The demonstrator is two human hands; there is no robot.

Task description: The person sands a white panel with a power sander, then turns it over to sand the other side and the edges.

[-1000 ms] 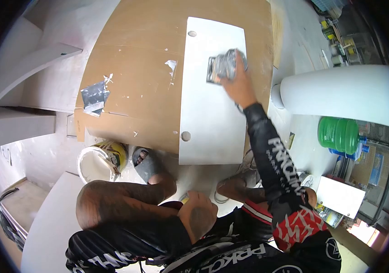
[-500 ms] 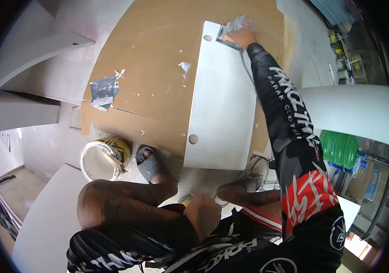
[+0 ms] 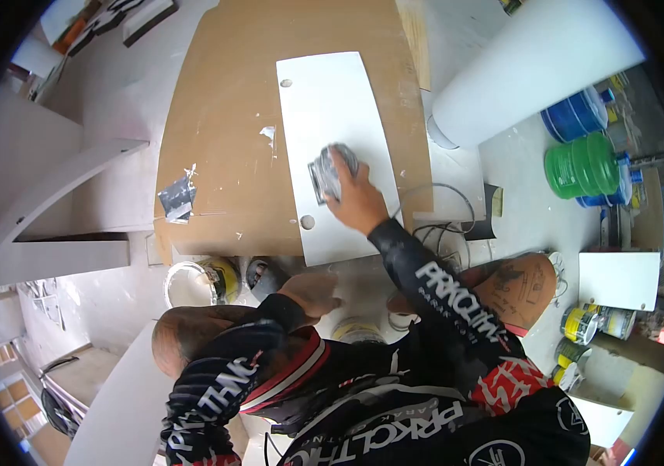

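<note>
Your right hand [image 3: 360,200] has brought the sander [image 3: 329,172] back from the white panel's [image 3: 328,101] far end; it sits under your half-curled, gripping fingers, apparently working the nearer stretch. Your left hand's [image 3: 310,295] hold is unclear.

The panel [image 3: 336,105] looks smooth, the cardboard [image 3: 227,140] matt, the green jug [image 3: 584,167] plastic.

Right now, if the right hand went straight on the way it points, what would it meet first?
Gripping the sander, the right hand would first cross more white panel, then probably its upper hole or nearby left edge; height is unclear.
</note>
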